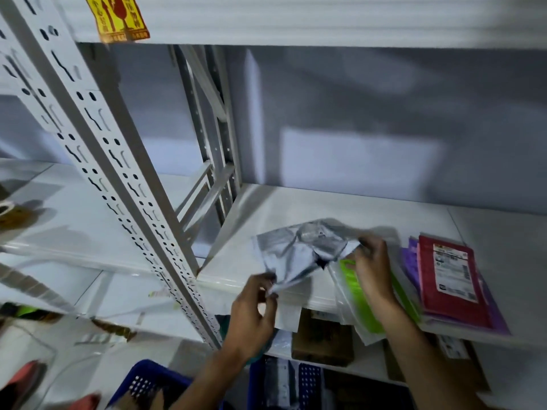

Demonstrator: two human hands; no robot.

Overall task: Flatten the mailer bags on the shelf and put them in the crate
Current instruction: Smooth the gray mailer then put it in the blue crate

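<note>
I classify this site as a parcel storeroom. Evidence: slotted steel upright [124, 179] of warehouse racking; right of it, label-bearing mailer bags [450, 276]; above it, a fragile sticker [118, 16]; below it, a blue perforated crate [142, 372].

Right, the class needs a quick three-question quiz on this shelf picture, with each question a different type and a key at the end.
1. True or false: the crumpled silver plastic mailer bag already lies flat on the white metal shelf.
2. Look at the left grip and the right grip. Which holds the silver bag? A) left only B) both C) neither
3. Fill in: the flat red mailer with a white label lies to the ___ of the silver bag.
Key: 1 false; 2 B; 3 right.
</note>
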